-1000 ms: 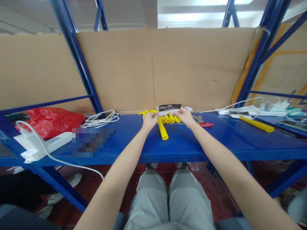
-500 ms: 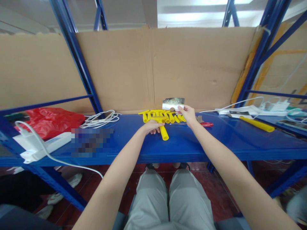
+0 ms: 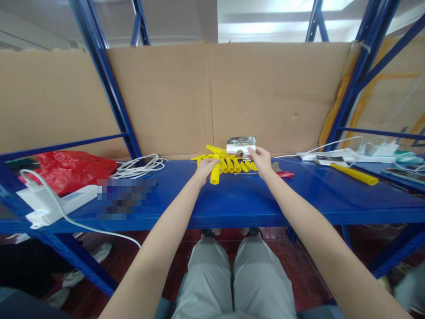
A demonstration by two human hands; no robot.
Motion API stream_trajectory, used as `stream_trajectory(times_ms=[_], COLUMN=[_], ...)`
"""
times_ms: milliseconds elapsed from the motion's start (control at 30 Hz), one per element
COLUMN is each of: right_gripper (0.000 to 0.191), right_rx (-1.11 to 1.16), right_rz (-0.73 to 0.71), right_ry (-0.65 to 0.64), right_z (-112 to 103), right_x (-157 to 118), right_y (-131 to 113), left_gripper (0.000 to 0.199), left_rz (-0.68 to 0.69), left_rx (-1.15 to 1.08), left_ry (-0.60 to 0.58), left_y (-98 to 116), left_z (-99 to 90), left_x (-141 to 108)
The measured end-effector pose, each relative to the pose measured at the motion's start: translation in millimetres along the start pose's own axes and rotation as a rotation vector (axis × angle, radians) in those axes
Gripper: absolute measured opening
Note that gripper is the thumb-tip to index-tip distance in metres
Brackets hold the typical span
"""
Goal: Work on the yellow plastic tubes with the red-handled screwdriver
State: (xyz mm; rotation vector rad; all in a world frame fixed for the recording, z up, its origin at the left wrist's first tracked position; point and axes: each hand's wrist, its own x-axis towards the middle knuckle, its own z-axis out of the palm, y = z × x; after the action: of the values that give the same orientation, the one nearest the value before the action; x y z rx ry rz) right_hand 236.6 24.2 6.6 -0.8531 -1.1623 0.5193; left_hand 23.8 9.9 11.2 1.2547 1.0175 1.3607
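My left hand [image 3: 205, 169] is closed around a yellow T-shaped plastic handle [image 3: 215, 175]. Its round hollow end points toward me and its crossbar is tilted up at the far side. With thumb and fingers my right hand [image 3: 261, 160] grips the right edge of a printed packaging card [image 3: 241, 142], held upright near the cardboard. Between and behind the hands lies a row of similar yellow pieces [image 3: 237, 165], partly hidden by the held one. A red-handled tool [image 3: 285, 174] lies just right of my right hand.
A cardboard sheet [image 3: 159, 97] stands along the back of the blue shelf [image 3: 245, 199]. On the left are a red plastic bag [image 3: 76, 168], a coiled white cable [image 3: 141, 166] and a power strip [image 3: 79, 198]. A yellow-handled tool [image 3: 355, 173] and cables lie at right.
My left hand has lifted and turned the yellow T-shaped handle, so its hollow end has swung left and its crossbar has risen. The right hand with the packaging card has barely moved.
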Motion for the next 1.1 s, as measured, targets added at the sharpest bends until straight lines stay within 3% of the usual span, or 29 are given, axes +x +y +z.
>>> stream_trajectory(times_ms=[267, 467, 833, 1100], right_gripper=[0.024, 0.021, 0.023, 0.033], right_rx=[-0.007, -0.066, 0.042, 0.042], right_rz=[0.066, 0.146, 0.207, 0.183], right_ry=[-0.018, -0.105, -0.39, -0.419], right_z=[1.6, 4.7, 13.0, 12.9], right_x=[-3.6, -8.1, -22.7, -21.7], right_y=[-7.8, -13.9, -13.6, -7.0], left_gripper=[0.019, 0.006, 0.014, 0.015], left_rz=[0.012, 0.008, -0.08, -0.152], left_rx=[-0.114, -0.217, -0.258, -0.221], left_ry=[0.355, 0.463, 0.33, 0.158], left_y=[10.6, 13.9, 10.7, 8.8], left_z=[-4.4, -4.8, -6.4, -6.4], left_x=[-3.3, -5.0, -4.3, -4.7])
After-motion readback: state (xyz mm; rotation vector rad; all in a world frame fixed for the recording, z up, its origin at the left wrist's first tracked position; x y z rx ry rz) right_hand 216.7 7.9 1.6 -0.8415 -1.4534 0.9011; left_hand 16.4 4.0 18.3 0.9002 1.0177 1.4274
